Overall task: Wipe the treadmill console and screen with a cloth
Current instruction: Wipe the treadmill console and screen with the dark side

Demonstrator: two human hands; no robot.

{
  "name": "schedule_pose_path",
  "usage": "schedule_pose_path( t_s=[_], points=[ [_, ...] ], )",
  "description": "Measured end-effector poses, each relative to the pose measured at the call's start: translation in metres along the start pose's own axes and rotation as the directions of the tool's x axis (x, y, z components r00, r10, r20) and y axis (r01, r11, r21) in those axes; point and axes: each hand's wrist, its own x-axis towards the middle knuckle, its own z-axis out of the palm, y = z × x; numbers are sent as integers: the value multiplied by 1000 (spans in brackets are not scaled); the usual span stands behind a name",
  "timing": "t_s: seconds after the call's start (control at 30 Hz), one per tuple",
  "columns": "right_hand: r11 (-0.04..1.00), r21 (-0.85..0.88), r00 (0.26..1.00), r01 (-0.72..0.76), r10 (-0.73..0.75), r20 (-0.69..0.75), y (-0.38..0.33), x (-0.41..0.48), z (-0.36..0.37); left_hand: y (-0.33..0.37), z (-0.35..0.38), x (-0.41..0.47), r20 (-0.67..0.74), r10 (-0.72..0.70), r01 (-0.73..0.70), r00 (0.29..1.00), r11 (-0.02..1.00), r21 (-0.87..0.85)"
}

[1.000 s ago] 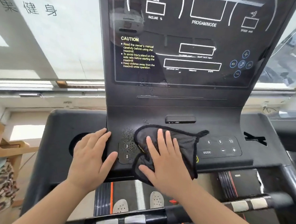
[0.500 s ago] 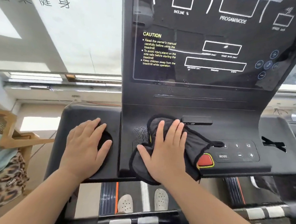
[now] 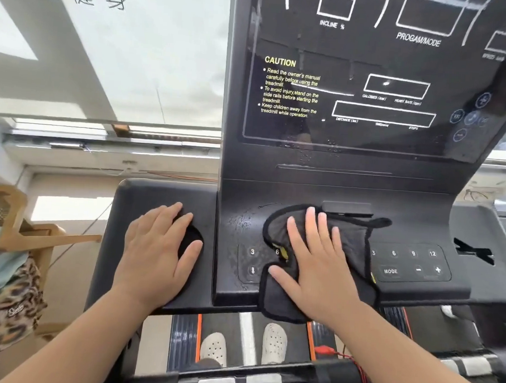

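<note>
Overhead, the glossy black treadmill screen (image 3: 370, 89) with white outlines and a yellow CAUTION heading is seen from twelve to two o'clock. Below it, the matte black plastic console deck (image 3: 328, 196) is spread across the centre. A dark grey cloth with black edging (image 3: 352, 241) is pressed flat on the deck's middle, between the two keypads, partly covering the left one. The right hand (image 3: 318, 266) is laid open on the cloth, fingers spread. At nine o'clock, the left hand (image 3: 156, 253) is rested flat, fingers apart, over the round cup recess (image 3: 192, 241).
</note>
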Motion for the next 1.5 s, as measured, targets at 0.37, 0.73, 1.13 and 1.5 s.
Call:
schedule_pose_path(
  t_s=[0.37,0.73,1.13,1.5],
  points=[
    [897,-19,897,441,-440,51,-47,19,-7,-3,2,1,-12,1,-1,1000,999,-40],
    [998,-11,997,66,-66,30,-20,29,-13,-7,5,0,-28,13,-15,1000,998,-62],
    [825,-80,829,560,-555,72,-33,-17,5,-11,6,0,-143,22,-48,989,983,-175],
    [999,27,998,45,-45,31,-74,37,-10,-9,7,-1,-113,14,-29,994,991,-130]
  ],
)
